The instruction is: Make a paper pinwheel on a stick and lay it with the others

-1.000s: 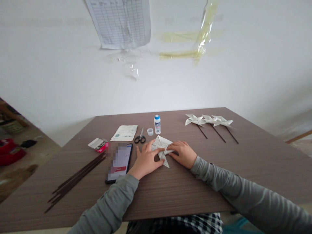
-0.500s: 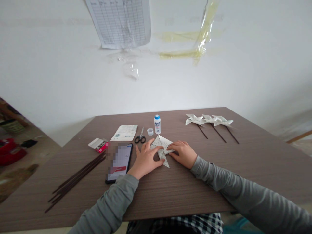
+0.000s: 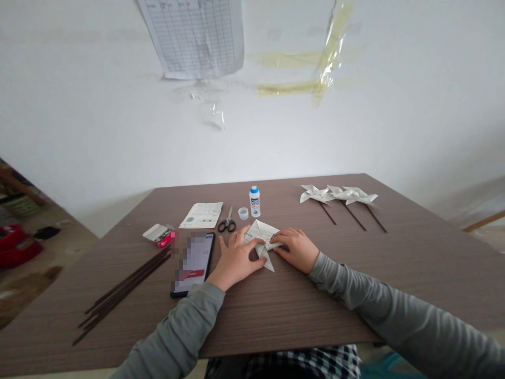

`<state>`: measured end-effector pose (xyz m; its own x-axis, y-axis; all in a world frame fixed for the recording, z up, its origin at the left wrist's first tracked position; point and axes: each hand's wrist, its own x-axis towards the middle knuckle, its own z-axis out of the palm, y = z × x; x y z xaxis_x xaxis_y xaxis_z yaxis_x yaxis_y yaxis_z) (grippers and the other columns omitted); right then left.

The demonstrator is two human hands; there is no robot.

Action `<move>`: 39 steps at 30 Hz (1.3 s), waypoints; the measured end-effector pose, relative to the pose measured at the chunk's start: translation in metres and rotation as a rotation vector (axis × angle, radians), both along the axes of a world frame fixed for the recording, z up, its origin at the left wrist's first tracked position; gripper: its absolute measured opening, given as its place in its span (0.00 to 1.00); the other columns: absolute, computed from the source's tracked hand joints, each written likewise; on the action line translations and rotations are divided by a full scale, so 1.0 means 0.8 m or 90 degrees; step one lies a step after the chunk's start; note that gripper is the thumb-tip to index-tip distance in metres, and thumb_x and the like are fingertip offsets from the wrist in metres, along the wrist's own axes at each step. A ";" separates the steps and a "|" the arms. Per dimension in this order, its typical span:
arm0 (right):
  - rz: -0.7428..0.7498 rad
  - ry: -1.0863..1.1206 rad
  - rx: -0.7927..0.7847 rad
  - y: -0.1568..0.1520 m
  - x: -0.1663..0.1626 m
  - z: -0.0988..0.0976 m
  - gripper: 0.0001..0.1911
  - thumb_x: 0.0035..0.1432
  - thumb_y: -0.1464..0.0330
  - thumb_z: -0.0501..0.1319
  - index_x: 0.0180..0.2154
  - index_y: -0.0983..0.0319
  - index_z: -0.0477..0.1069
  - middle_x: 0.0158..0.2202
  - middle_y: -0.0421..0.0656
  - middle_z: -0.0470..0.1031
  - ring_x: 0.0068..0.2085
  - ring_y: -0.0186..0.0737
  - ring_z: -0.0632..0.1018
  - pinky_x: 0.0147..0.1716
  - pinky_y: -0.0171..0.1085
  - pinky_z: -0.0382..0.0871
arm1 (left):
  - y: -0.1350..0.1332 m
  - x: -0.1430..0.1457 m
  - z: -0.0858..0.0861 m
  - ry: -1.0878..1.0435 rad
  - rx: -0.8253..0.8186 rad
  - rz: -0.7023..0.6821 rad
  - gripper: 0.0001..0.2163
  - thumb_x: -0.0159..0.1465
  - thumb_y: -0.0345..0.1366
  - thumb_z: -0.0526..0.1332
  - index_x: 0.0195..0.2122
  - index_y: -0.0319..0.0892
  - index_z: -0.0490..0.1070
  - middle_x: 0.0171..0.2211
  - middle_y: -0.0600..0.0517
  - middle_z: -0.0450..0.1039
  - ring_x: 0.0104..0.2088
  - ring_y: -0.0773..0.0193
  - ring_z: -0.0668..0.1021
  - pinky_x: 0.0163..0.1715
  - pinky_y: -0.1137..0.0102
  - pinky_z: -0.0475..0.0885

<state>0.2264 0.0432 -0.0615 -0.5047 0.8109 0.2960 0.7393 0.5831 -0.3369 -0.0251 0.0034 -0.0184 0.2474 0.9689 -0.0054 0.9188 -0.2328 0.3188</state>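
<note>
A paper pinwheel [image 3: 263, 228] of printed paper lies on the table in front of me, its blades partly folded toward the middle. My left hand [image 3: 237, 259] grips its left side, with index finger and thumb at the centre and lower blade. From the right, my right hand [image 3: 296, 249] has its fingers closed on the right blade. Fingers cover part of the folds. Just behind the pinwheel stands a white glue bottle [image 3: 255, 204] with a blue top. Beside the bottle sits a clear cap [image 3: 243, 213], and black-handled scissors [image 3: 226, 223] lie left of that.
Three pinwheels on brown sticks [image 3: 347, 196] lie at the back right. On the left are a phone [image 3: 199, 258], several brown sticks [image 3: 126, 287], a small red-and-white box [image 3: 159, 235] and printed paper sheets [image 3: 202, 215]. A white wall rises behind the table [image 3: 315, 316].
The upper blade of the pinwheel sits slightly flatter than before. Both hands stay in nearly the same place.
</note>
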 end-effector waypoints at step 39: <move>0.005 0.007 0.014 0.000 0.001 -0.002 0.15 0.77 0.75 0.77 0.56 0.52 0.96 0.59 0.47 0.97 0.62 0.56 0.93 0.69 0.52 0.87 | 0.002 -0.003 0.003 0.004 -0.002 -0.005 0.28 0.75 0.49 0.84 0.76 0.62 0.91 0.96 0.41 0.63 0.92 0.18 0.67 0.88 0.07 0.45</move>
<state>0.2275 0.0434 -0.0628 -0.5075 0.8005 0.3189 0.7314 0.5959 -0.3317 -0.0272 0.0051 -0.0157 0.2554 0.9668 -0.0101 0.9190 -0.2395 0.3131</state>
